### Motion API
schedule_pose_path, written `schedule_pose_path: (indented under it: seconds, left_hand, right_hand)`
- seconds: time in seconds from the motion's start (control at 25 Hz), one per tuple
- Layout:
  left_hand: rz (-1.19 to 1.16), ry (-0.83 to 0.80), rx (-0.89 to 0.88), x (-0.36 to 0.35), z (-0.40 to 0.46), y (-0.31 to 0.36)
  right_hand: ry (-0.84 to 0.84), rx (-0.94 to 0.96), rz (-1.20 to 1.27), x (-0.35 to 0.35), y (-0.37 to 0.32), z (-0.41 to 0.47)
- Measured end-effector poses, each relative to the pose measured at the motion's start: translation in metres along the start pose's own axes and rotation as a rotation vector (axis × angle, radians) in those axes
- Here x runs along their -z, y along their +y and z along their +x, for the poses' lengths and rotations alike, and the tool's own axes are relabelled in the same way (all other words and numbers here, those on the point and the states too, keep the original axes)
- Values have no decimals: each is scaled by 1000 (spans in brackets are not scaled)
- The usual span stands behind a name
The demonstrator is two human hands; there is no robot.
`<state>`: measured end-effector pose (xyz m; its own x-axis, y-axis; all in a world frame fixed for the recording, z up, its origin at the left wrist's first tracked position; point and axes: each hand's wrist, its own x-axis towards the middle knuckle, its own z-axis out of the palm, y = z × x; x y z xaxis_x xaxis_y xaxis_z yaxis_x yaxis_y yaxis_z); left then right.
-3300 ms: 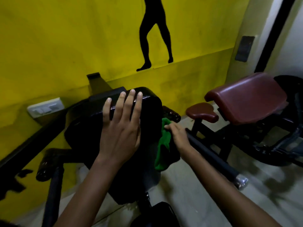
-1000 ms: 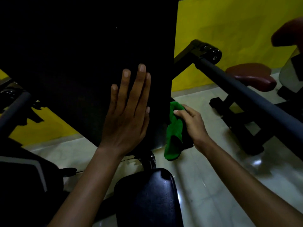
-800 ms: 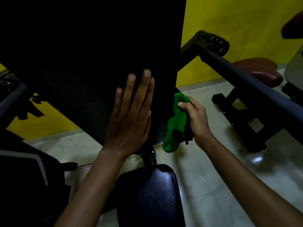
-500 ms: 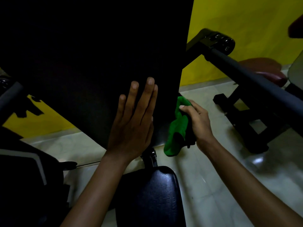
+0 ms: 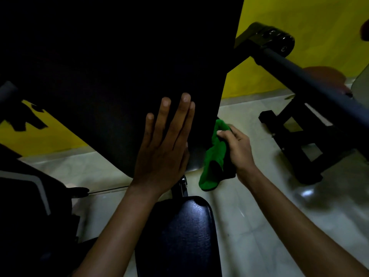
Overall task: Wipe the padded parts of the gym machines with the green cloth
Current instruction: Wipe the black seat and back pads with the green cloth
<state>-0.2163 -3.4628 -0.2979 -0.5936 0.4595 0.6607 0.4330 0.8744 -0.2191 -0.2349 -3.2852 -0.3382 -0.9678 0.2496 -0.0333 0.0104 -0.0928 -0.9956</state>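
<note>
At the far left a dark machine frame (image 5: 30,206) with a pale grey stripe fills the lower corner, and above it a grey bar end (image 5: 7,90) pokes in against the yellow wall (image 5: 40,134). A big black back pad (image 5: 119,66) takes up most of the upper middle, slanting down to a narrow lower end.

The left hand (image 5: 161,150) lies flat on the lower part of that pad, palm down, fingers (image 5: 165,108) straight and close together, pointing up; its grip is open and holds nothing. Below it a metal post (image 5: 182,186) joins the back pad to a shiny black seat pad (image 5: 179,236) at the bottom centre, which the left forearm partly crosses.

Just right of the back pad's edge hangs the green cloth (image 5: 214,158), bunched and drooping, pressed against the side of the pad near its lower end. The right hand (image 5: 237,148) has its grip closed round the cloth, thumb on the near side and fingers curled behind it.

Further right the pale tiled floor (image 5: 259,216) shows a glossy reflection. A dark padded bar (image 5: 311,86) runs diagonally from a black pivot (image 5: 273,41) at the upper right down to the right edge. Under it stands a black steel base (image 5: 299,142), and behind the bar a dark red pad (image 5: 323,74) is partly hidden.
</note>
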Motion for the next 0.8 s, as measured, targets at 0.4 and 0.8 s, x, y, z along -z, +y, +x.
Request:
schedule_pose_path:
  seconds: [0.4, 0.8]
  left_hand:
    - [-114, -117, 62, -23, -36, 8]
    - [-98, -145, 23, -37, -55, 1]
  right_hand:
    - [-16, -56, 87, -1, 33, 5]
    - [129, -503, 170, -7, 94, 6]
